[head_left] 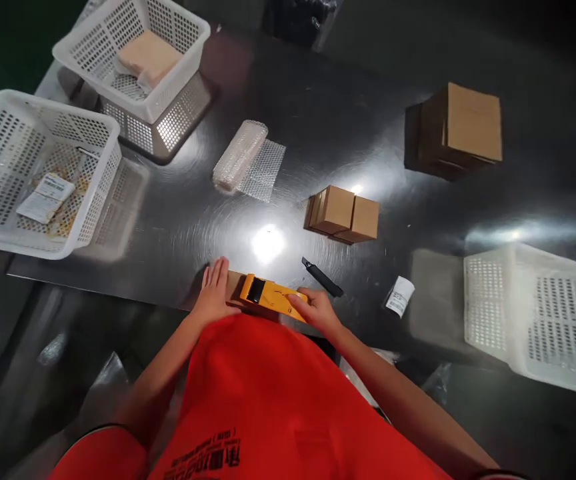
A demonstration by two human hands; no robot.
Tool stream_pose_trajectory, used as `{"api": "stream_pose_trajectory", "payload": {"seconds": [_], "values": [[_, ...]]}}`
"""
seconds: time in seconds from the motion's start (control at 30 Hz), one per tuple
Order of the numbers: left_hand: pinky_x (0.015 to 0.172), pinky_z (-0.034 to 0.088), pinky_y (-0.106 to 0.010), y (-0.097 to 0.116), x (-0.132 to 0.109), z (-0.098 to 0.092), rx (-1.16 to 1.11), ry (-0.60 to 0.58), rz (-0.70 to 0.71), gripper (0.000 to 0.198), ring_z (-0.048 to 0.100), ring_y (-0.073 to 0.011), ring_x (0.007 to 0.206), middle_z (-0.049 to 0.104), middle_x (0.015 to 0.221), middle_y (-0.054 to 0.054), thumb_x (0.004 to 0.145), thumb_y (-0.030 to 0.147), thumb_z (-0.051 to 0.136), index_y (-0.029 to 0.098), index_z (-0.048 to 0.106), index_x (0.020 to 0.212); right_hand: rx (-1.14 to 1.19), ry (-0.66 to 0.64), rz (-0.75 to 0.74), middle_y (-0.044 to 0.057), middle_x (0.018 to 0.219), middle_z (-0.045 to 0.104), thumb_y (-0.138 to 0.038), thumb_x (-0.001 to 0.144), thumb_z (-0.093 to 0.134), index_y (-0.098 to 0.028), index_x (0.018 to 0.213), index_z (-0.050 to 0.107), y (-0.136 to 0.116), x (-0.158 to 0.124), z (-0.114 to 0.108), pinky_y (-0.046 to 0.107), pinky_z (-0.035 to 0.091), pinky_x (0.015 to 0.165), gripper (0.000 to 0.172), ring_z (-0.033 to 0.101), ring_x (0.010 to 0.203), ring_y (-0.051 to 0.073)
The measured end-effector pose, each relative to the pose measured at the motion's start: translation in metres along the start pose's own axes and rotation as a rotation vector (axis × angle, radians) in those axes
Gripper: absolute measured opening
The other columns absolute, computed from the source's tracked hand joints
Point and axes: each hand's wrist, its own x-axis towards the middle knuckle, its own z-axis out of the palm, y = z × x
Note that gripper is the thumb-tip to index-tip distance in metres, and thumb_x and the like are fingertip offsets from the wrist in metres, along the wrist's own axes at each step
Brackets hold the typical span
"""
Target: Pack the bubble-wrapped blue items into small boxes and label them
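Note:
At the near edge of the table, a cardboard box [234, 288] lies against the front of my red top. My left hand [213, 297] holds its left end, with the fingers straight along the side and the thumb by the near edge. A yellow tape dispenser [273, 296] rests on top of the box, its black part toward the left. My right hand [318, 310] is closed round the dispenser's right end. Just beyond that hand lies a black utility knife [322, 277]. The box's underside and near side are mostly hidden.
Small cardboard boxes [339, 208] stand mid-table, with larger ones [473, 127] behind. A bubble wrap roll [241, 157] lies left of them. White baskets [93, 193] [195, 40] stand left; another basket [513, 353] is right, near a label roll [400, 296].

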Motion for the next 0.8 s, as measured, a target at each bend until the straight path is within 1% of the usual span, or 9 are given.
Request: {"api": "stream_pose_trajectory", "payload": {"seconds": [0.03,0.1,0.13,0.2,0.33,0.47,0.53,0.67,0.8], "values": [[0.127,0.012,-0.056,0.005,0.006,-0.007,0.065,-0.026,0.103,0.124,0.017,-0.038,0.156,0.021,0.167,-0.025,0.065,0.038,0.083,0.015,0.007,0.159,-0.007,0.0,-0.004,-0.002,0.05,0.038,-0.075,0.078,0.051,-0.021,0.055,0.048,0.0,0.001,0.001,0.027,0.022,0.046,0.058,0.036,0.049,0.011],[0.125,0.019,-0.054,0.014,0.019,-0.019,0.181,-0.118,0.249,0.102,0.037,-0.0384,0.146,0.045,0.153,-0.022,0.066,0.038,0.082,0.015,0.032,0.152,-0.017,-0.005,-0.017,-0.002,0.051,0.038,-0.074,0.078,0.049,-0.021,0.055,0.048,-0.002,0.003,0.002,0.027,0.022,0.047,0.058,0.037,0.05,0.012],[0.122,0.025,-0.053,0.017,0.025,-0.023,0.224,-0.161,0.285,0.09,0.046,-0.0382,0.138,0.054,0.144,-0.021,0.067,0.039,0.081,0.015,0.043,0.145,-0.022,-0.009,-0.023,-0.002,0.051,0.039,-0.073,0.079,0.048,-0.021,0.055,0.048,-0.003,0.004,0.003,0.027,0.023,0.048,0.057,0.037,0.05,0.012],[0.117,0.032,-0.052,0.02,0.033,-0.028,0.29,-0.204,0.316,0.074,0.056,-0.037,0.124,0.063,0.129,-0.018,0.068,0.043,0.08,0.016,0.055,0.133,-0.029,-0.032,-0.033,-0.002,0.05,0.04,-0.073,0.079,0.047,-0.022,0.054,0.047,-0.006,0.006,0.003,0.027,0.023,0.049,0.057,0.038,0.051,0.012],[0.119,0.027,-0.054,0.017,0.035,-0.033,0.367,-0.197,0.311,0.077,0.059,-0.0359,0.12,0.066,0.126,-0.017,0.066,0.043,0.082,0.017,0.056,0.134,0.012,-0.102,-0.065,-0.003,0.05,0.04,-0.072,0.081,0.048,-0.022,0.055,0.046,0.005,0.002,-0.01,0.026,0.021,0.048,0.056,0.037,0.05,0.011],[0.123,0.021,-0.056,0.017,0.032,-0.035,0.416,-0.216,0.271,0.082,0.057,-0.0358,0.125,0.065,0.131,-0.017,0.065,0.041,0.082,0.017,0.054,0.138,0.047,-0.095,-0.064,-0.005,0.049,0.033,-0.07,0.081,0.051,-0.022,0.054,0.044,0.043,-0.012,-0.033,0.027,0.019,0.048,0.056,0.032,0.049,0.01],[0.125,0.018,-0.056,0.017,0.031,-0.037,0.46,-0.238,0.264,0.083,0.057,-0.0355,0.126,0.064,0.133,-0.018,0.067,0.042,0.08,0.014,0.052,0.14,0.055,-0.084,-0.067,-0.005,0.049,0.032,-0.071,0.079,0.052,-0.022,0.054,0.046,0.062,-0.014,-0.037,0.027,0.019,0.048,0.056,0.03,0.049,0.01],[0.127,0.011,-0.059,0.014,0.029,-0.045,0.566,-0.254,0.261,0.082,0.056,-0.0355,0.129,0.063,0.135,-0.019,0.069,0.04,0.076,0.013,0.049,0.142,0.092,-0.109,-0.095,-0.005,0.049,0.036,-0.073,0.077,0.053,-0.022,0.055,0.048,0.077,-0.004,-0.026,0.027,0.02,0.049,0.056,0.033,0.049,0.01],[0.124,0.011,-0.066,0.021,0.026,-0.048,0.71,-0.216,0.254,0.078,0.048,-0.0418,0.135,0.059,0.137,-0.026,0.071,0.031,0.068,0.007,0.048,0.142,0.118,-0.128,-0.148,-0.005,0.049,0.036,-0.069,0.079,0.049,-0.023,0.055,0.046,0.067,0.014,-0.001,0.028,0.022,0.052,0.052,0.035,0.051,0.011]]}}
